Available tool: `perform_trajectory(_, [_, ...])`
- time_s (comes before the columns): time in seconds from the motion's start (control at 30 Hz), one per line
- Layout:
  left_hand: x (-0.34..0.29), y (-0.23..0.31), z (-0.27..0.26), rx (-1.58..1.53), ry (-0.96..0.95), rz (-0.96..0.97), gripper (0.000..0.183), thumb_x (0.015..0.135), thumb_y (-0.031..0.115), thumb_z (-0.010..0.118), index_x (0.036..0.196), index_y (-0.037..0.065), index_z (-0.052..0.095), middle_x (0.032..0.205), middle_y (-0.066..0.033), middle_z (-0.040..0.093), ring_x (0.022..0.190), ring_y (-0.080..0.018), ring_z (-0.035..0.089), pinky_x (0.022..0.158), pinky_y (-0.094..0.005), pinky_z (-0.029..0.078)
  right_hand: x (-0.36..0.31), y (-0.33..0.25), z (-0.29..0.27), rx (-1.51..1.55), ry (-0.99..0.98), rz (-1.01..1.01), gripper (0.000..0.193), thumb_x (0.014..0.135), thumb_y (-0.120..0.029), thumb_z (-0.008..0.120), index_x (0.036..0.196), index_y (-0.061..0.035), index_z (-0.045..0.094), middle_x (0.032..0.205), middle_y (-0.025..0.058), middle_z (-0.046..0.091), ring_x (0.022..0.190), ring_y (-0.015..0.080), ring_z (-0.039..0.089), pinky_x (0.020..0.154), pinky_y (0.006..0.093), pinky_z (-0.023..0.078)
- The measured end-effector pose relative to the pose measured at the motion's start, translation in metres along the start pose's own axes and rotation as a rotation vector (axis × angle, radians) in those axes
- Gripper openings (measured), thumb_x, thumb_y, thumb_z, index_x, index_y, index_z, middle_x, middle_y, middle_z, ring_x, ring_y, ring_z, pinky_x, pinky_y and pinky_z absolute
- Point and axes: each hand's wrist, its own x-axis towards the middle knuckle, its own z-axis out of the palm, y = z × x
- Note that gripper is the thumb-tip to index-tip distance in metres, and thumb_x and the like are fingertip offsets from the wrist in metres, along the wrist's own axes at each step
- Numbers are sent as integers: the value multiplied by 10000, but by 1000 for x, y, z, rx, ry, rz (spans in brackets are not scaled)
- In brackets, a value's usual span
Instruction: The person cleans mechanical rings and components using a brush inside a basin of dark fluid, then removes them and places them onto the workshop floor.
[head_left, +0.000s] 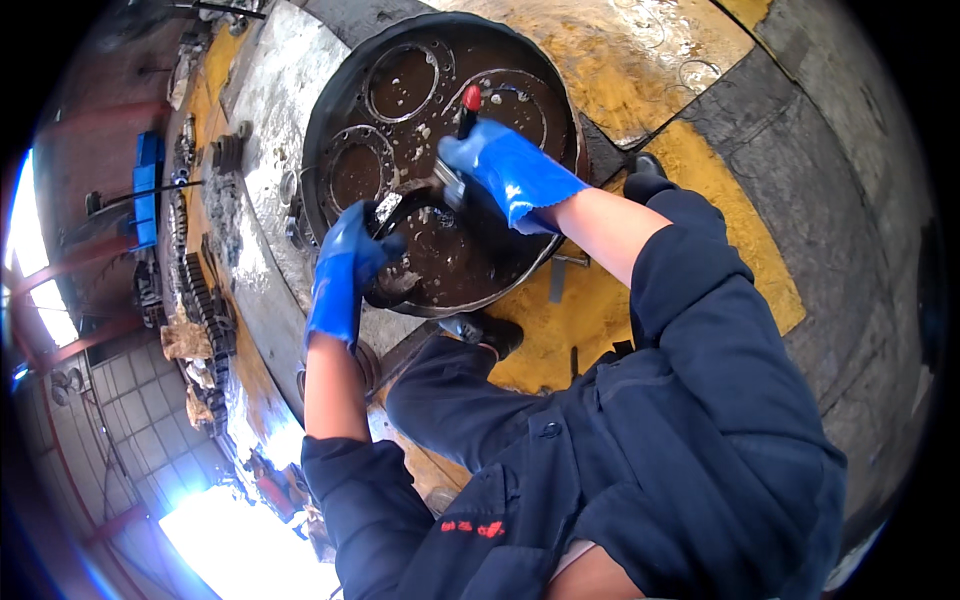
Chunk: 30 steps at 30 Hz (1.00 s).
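A wide round black tub [313, 110] of dark brown liquid stands in front of me. My left hand [350, 262], in a blue rubber glove, is closed on the edge of a dark metal ring [388, 208] at the tub's left side; part of the ring is hidden by the glove. My right hand [505, 170], gloved alike, grips a brush [450, 183] with a red-tipped black handle. Its bristle end, slightly blurred, points down close to the ring; whether it touches cannot be made out. Other thin rings [372, 85] lie in the liquid.
Yellow and grey metal plates [650, 60] cover the floor around the tub. Stacked round parts [228, 152] and a row of metal parts [205, 300] lie to the left. A blue box-like object [147, 190] stands farther left. My shoes are close to the tub's near rim.
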Motion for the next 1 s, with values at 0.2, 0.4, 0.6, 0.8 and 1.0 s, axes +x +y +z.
perform_trajectory(0.2, [60,63,15,495,-278,35,468,746,278,852,1121,13,760,1068,-265,755,1048,-421,733,897,-473,575,-4,15,6,-370,57,-41,412,920,-379,640,1087,-24,767,991,245,760,972,406,736,887,458,566])
perform_trajectory(0.4, [50,75,13,386,-221,44,415,760,267,782,1091,17,801,1117,-297,732,1044,-463,724,899,-481,588,-5,34,7,-645,25,-48,401,942,-402,637,1116,-68,775,985,217,774,963,398,744,889,463,568])
perform_trajectory(0.6, [4,-32,-4,-282,-179,31,448,772,100,913,1181,27,745,981,-40,768,869,-108,660,851,-298,561,-20,-49,-15,-322,2,-136,403,935,-460,675,863,-72,758,753,88,734,690,181,693,685,358,541])
perform_trajectory(0.8, [2,-85,55,-637,84,135,587,736,118,930,1281,55,721,1182,-43,768,1070,-158,711,991,-332,564,-31,-60,36,-127,-299,-479,324,936,-394,731,1027,-92,806,844,76,769,804,179,722,775,327,573])
perform_trajectory(1.0, [10,-84,68,-754,21,23,593,744,130,935,1285,68,700,1169,-36,767,1046,-136,714,980,-308,569,-31,-34,45,-448,-179,-537,318,912,-375,772,1108,-126,801,908,107,788,855,216,760,825,353,613])
